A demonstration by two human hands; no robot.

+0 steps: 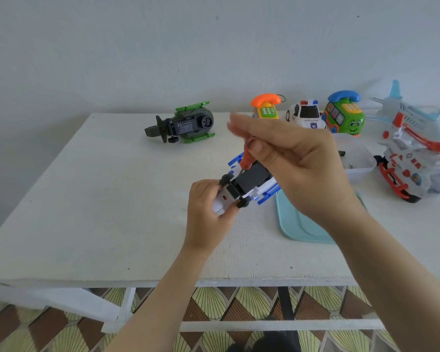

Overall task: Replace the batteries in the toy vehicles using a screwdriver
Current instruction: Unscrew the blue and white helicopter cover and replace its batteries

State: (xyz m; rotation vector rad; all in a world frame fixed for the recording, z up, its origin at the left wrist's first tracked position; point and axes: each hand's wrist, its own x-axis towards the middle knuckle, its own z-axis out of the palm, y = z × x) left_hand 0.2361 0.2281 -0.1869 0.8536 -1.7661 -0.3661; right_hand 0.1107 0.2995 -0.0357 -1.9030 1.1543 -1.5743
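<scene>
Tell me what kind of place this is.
Probably a room in a home, not a workshop: a white painted table against a plain wall, patterned flooring beneath, and children's toys such as a police car and a green bus lined up at the back.

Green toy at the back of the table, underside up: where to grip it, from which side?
Come from above and pinch the green toy across its middle, on the green rails along its far and near sides. It lies underside up with nothing touching it, and the rails look roughly parallel. The tail is thin and finned, probably a poorer hold.
</scene>
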